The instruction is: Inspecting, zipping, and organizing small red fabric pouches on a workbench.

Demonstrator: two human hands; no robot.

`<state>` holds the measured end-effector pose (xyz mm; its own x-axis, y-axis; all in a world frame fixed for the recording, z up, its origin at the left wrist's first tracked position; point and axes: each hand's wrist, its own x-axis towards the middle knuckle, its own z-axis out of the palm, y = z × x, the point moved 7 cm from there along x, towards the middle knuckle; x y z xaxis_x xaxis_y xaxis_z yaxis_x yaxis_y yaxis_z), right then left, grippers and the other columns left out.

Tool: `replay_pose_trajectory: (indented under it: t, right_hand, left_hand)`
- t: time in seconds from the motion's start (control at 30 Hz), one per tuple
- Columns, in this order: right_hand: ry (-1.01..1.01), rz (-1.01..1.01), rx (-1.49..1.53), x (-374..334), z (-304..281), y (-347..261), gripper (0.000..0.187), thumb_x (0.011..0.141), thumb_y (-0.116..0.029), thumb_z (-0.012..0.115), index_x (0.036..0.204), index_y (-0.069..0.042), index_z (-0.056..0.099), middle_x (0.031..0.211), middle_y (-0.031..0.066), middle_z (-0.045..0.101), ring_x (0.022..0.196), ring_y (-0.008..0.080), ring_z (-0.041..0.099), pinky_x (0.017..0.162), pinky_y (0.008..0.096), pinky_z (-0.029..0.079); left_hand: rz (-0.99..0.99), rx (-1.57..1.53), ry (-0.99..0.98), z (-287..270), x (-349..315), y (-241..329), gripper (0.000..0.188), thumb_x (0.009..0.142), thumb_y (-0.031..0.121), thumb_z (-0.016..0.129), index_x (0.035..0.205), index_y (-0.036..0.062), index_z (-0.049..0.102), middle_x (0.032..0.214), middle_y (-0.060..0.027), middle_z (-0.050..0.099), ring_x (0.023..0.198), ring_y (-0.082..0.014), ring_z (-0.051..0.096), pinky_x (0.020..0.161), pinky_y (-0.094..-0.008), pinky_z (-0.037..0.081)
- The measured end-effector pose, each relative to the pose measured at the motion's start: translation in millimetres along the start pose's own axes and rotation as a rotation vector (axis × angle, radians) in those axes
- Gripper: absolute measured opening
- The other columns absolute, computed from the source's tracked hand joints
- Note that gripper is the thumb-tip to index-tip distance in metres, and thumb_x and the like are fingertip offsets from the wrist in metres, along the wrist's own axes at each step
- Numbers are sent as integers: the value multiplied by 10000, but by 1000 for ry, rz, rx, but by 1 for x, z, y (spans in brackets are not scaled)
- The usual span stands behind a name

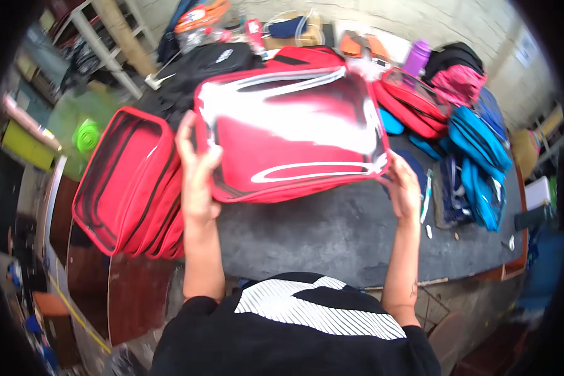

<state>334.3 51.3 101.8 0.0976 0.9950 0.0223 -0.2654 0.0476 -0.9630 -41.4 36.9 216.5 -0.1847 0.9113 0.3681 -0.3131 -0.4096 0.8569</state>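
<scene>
Red bag: between my two hands, raised over the table, its shiny clear window facing up toward me.
Left hand: gripping the bag's left side, thumb over the near face, fingers along the outer edge; slightly blurred.
Right hand: gripping the lower right corner, the palm outside it.
Near edge: dark tabletop gives open room between the bag and the table's front edge.
Left side: a pile of red bags sits just beside my left hand, so room is tight.
Right side: a thin pale tool lies near my right hand; blue bags lie farther off.
Far side: a black bag crowds the top left corner.
</scene>
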Motion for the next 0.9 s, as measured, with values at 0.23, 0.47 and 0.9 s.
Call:
replay_pose_trajectory:
  t: [0.23, 0.47, 0.9]
  right_hand:
    - [-94, 102, 28, 11, 13, 33, 441, 982, -341, 530, 1238, 12, 591, 1088, 114, 673, 972, 175, 628, 816, 303, 481]
    - [-255, 157, -138, 15, 81, 48, 431, 978, -374, 524, 1192, -17, 636, 1031, 84, 686, 953, 146, 630, 830, 281, 472]
    - [-1043, -1, -460, -26, 303, 138, 565, 869, -132, 595, 1380, -9, 387, 1329, 208, 520, 1200, 326, 533, 982, 389, 436]
  left_hand:
    - [622, 333, 495, -73, -55, 196, 600, 942, 239, 433, 1476, 4, 294, 1463, -156, 382, 1352, -278, 378, 1122, -422, 289]
    - [251, 826, 853, -170, -76, 210, 550, 957, 306, 553, 1401, 5, 433, 1400, -108, 457, 1288, -203, 435, 1083, -352, 315]
    - [370, 456, 710, -192, -64, 183, 555, 986, 321, 458, 1441, 14, 375, 1445, -136, 424, 1323, -257, 427, 1114, -411, 325]
